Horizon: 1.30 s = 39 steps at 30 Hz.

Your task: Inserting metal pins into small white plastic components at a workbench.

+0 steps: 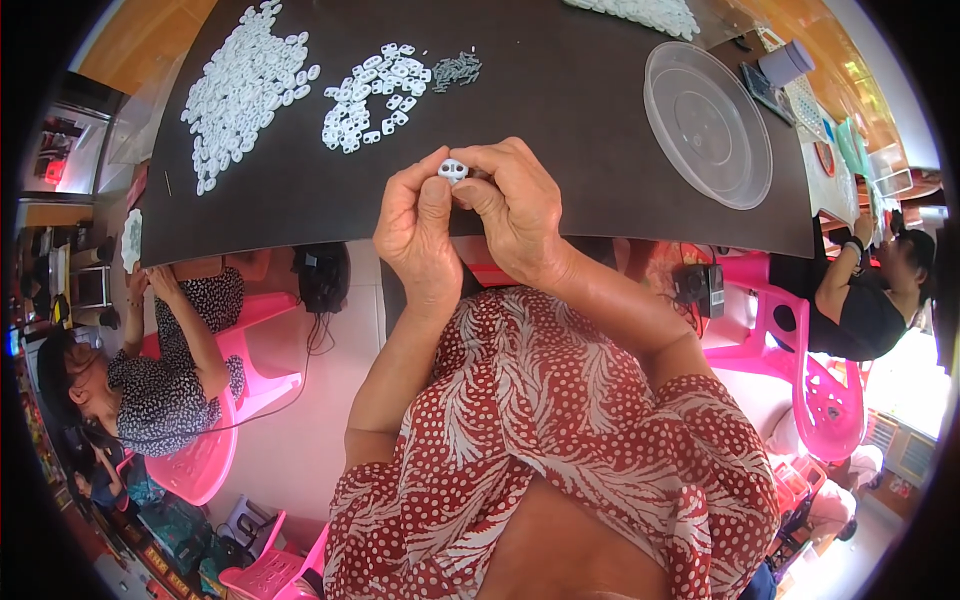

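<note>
Over the near edge of the dark table, my left hand (420,225) and my right hand (520,210) meet with their fingers closed. Between the fingertips they pinch a small white plastic two-hole piece (453,171), its holes facing up. The lower part of the piece is hidden by my thumbs. Beyond my hands lies a loose cluster of similar white two-hole pieces (350,112). Right beside that cluster is a small heap of thin dark grey parts (457,72), too small to name. A larger pile of white oval pieces (245,85) spreads over the table's far left.
A round clear plastic lid (708,125) lies on the table (560,100) to the right. More white pieces (640,12) are heaped at the far edge. A grey-lilac cup (787,63) stands at the right. People sit on pink chairs (205,450) at both sides.
</note>
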Motion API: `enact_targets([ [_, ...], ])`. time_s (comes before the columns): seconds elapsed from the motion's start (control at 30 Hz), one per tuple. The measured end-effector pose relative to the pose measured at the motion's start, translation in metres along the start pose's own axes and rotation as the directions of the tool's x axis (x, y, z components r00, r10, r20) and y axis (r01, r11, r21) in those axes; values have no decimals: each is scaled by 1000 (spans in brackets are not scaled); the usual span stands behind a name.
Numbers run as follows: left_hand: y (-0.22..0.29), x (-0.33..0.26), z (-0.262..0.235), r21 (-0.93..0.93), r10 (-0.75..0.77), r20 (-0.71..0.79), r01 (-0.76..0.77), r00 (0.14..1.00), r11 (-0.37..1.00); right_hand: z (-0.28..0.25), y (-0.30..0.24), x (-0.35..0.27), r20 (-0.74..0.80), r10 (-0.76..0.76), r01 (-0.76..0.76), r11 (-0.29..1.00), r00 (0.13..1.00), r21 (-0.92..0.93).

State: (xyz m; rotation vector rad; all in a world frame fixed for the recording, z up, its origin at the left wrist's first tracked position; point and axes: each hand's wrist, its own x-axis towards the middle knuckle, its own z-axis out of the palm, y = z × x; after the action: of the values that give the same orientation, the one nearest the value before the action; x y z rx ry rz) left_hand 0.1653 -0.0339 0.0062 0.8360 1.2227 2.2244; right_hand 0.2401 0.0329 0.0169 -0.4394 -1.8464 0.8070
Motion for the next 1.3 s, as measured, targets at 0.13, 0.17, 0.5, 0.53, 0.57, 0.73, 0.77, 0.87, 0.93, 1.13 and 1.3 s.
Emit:
enact_targets([
  [0.13, -1, -5, 3, 158, 50, -29, -45, 998, 986, 5, -2, -4, -50, 14, -15, 1000, 999, -8],
  [0.17, -2, -6, 3, 218, 65, -38, -55, 997, 974, 6, -1, -4, -50, 14, -15, 1000, 999, -9],
  [0.5, -9, -5, 2, 269, 151, -78, -125, 985, 955, 10, 10, -1, -27, -210, 208, 977, 977, -54],
  [0.53, -9, -5, 2, 270, 153, -82, -126, 985, 955, 10, 10, -1, -24, -221, 220, 974, 975, -58],
  [0.57, -9, -5, 2, 270, 155, -87, -127, 984, 954, 10, 10, -1, -21, -222, 220, 974, 975, -57],
  [0.73, -14, -4, -4, 274, 137, -81, -110, 987, 955, 14, 13, -2, -25, -219, 219, 975, 975, -25],
  [0.77, -14, -4, -5, 267, 116, -80, -91, 990, 959, 15, 13, -3, -23, -220, 220, 975, 975, -24],
  [0.87, -9, -5, 0, 276, 126, -115, -91, 985, 957, 17, 12, -2, -16, -226, 225, 974, 974, -34],
  [0.93, -6, -4, -1, 231, 119, -123, -88, 985, 969, 20, 4, -1, -23, -154, 153, 987, 988, -49],
  [1.13, 8, -9, 0, 116, 72, -108, -59, 992, 991, 19, -5, -1, -50, -164, 165, 986, 985, 11],
  [1.3, 15, -13, 1, 120, 136, -71, -127, 988, 985, 19, -3, 1, -73, -268, 270, 963, 961, 12],
])
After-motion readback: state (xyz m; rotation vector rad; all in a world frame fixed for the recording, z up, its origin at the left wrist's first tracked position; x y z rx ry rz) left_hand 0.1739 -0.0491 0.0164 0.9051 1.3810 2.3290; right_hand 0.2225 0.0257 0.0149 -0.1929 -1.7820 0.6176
